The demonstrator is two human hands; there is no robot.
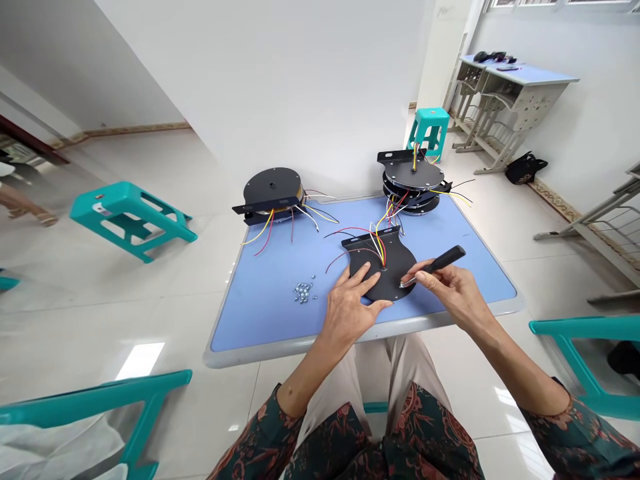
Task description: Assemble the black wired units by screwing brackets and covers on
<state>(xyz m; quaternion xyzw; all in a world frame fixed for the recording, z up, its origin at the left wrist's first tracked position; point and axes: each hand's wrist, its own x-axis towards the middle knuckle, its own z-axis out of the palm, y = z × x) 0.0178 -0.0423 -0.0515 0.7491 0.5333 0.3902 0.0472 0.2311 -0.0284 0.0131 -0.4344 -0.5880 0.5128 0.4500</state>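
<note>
Left hand lies open on a plate near the bench's front edge; right hand grips a screwdriver; screws lie toward the left edge.

Place: appeared to be a classroom used for light assembly work.
Desks: blue-topped school desks on grey metal frames stood at upper right; 1 more desk filled the centre.
Stools: 2 teal plastic stools stood at left and top centre.
Floor: glossy white tiles.
Work pieces: a wired black plate, wired black discs and loose screws lay on the centre desk.
</note>
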